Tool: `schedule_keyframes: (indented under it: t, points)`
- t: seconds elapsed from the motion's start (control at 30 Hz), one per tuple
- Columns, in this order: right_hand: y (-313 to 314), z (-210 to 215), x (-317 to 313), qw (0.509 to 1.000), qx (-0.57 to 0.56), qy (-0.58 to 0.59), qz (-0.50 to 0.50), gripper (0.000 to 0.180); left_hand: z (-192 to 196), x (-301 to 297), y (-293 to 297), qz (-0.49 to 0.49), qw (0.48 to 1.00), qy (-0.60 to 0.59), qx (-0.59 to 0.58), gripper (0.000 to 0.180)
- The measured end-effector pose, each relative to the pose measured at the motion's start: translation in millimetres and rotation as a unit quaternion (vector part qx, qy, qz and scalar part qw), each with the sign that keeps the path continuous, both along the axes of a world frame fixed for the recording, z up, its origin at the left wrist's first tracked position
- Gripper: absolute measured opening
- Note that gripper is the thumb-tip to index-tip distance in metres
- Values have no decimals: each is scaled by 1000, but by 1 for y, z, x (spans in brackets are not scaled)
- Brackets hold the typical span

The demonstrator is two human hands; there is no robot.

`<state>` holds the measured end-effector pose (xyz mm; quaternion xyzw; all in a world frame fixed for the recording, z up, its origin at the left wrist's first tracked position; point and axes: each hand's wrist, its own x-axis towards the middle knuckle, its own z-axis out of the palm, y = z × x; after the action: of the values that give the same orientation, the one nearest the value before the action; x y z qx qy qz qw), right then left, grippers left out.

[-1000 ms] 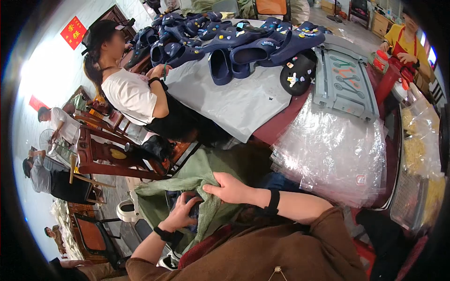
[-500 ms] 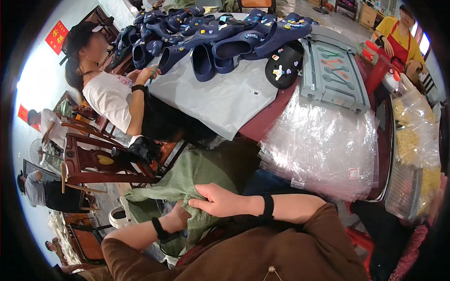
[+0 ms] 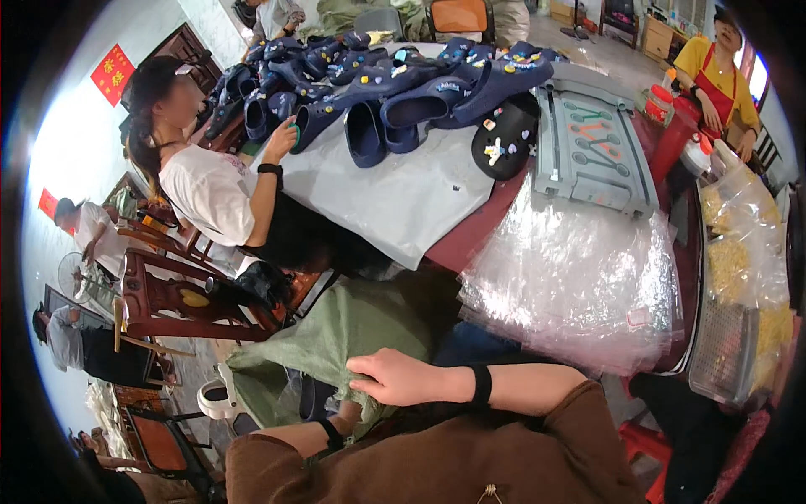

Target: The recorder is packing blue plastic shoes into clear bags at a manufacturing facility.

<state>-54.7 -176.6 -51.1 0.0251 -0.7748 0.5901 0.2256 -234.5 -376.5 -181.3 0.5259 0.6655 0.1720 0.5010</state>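
Observation:
My right hand (image 3: 393,378) pinches the rim of a green woven sack (image 3: 336,323) that stands against my lap and pulls it up. Below it, my left hand (image 3: 347,414) reaches into the mouth of the sack, its fingers hidden behind the cloth and clear plastic. Close by inside the sack shows a dark blue clog (image 3: 312,399), partly covered. Left of the sack is a white clog (image 3: 217,396), only part of it visible.
Ahead stands a table with many dark blue clogs (image 3: 420,105), a black clog (image 3: 504,147), a grey plastic case (image 3: 596,143) and clear plastic bags (image 3: 571,286). A person in white (image 3: 206,185) sits at the left, one hand at a clog. A wooden chair (image 3: 168,298) stands nearby.
My left hand has gone lower and to the right into the sack. The sack's mouth has widened, revealing the dark blue clog. The person in white has raised a hand toward the clogs.

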Motion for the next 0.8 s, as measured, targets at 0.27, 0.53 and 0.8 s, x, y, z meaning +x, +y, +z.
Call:
schedule_keyframes:
  t: [0.27,0.53,0.8]
  points:
    - [10,14,26,993,42,-113,13,23,54,-25,14,-181,978,102,-25,24]
    - [22,88,162,910,347,-44,-221,49,232,-19,82,-305,882,360,6,25]
    - [32,117,236,796,315,8,-517,30,412,117,178,-131,863,176,455,17]
